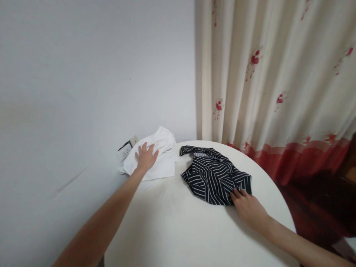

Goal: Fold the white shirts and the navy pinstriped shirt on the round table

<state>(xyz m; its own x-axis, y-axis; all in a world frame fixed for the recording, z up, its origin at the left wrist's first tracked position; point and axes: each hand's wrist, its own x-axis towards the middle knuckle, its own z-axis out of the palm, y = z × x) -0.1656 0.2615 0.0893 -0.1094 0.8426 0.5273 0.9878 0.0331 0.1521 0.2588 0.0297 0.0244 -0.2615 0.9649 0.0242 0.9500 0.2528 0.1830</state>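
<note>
A white garment (164,167) lies in a loose pile on the far left of the table, against the wall. My left hand (146,157) rests on top of it with the fingers spread. To its right is a crumpled black shirt with white stripes (211,176), with a band-like strip, perhaps its collar, at the far side. My right hand (246,204) is closed on this shirt's near right edge. The thumb and the underside of that grip are hidden.
Both garments are on a round white table (172,230). A wall socket (124,151) shows beside the white garment. The pale wall (97,74) borders the table's left side, and a cream curtain with red flowers (267,85) hangs behind its right side.
</note>
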